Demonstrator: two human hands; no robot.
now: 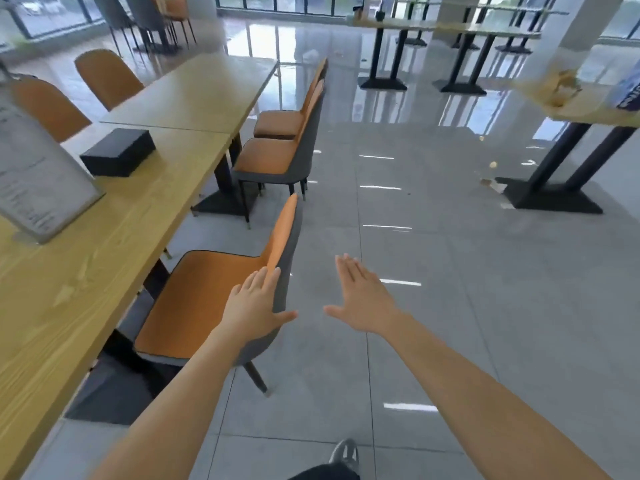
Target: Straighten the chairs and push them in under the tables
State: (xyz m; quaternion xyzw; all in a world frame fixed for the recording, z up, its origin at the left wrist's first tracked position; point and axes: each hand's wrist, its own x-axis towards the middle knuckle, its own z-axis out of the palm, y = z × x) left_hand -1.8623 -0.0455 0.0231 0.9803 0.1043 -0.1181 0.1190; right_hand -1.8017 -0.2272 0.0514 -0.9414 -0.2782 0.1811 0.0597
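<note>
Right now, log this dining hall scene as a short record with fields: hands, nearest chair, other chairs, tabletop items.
left hand: open, fingers spread, at the backrest of the nearest chair; contact unclear
right hand: open, over bare floor, holding nothing
nearest chair: orange seat, grey shell, seat partly out from the long wooden table
next two chairs: same side, farther along, seats also sticking out
far-side chairs: two orange backrests behind the table
tabletop items: black box, standing sign
</note>
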